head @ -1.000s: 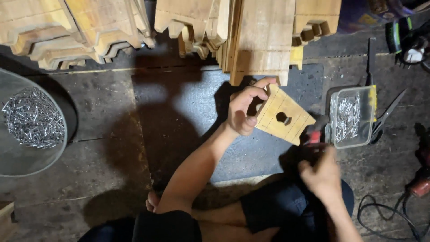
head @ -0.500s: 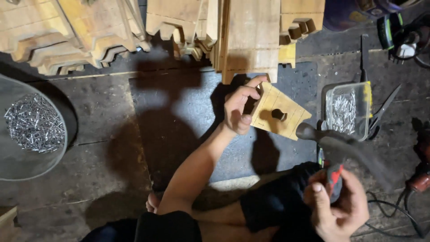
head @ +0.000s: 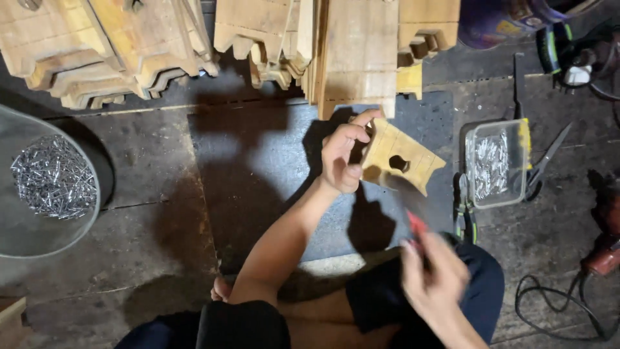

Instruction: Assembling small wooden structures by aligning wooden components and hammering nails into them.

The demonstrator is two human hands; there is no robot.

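My left hand [head: 343, 154] grips the left edge of a small pale wooden piece [head: 402, 157] with a hole in its middle, held flat over a grey mat [head: 258, 174]. My right hand [head: 434, 279], blurred with motion, holds a tool with a red handle [head: 416, 224] whose dark head points up toward the lower edge of the wooden piece. The tool's head is too blurred to make out.
Stacks of cut wooden pieces [head: 129, 45] line the top. A round clear bowl of nails [head: 48, 178] sits at the left. A clear rectangular tub of nails [head: 494, 163], pliers [head: 464, 210], scissors [head: 546, 161] and a power tool with cable [head: 604, 252] lie at the right.
My right hand has swung the red-handled tool from the right toward the wooden piece. My left hand has kept hold of the piece with little movement.
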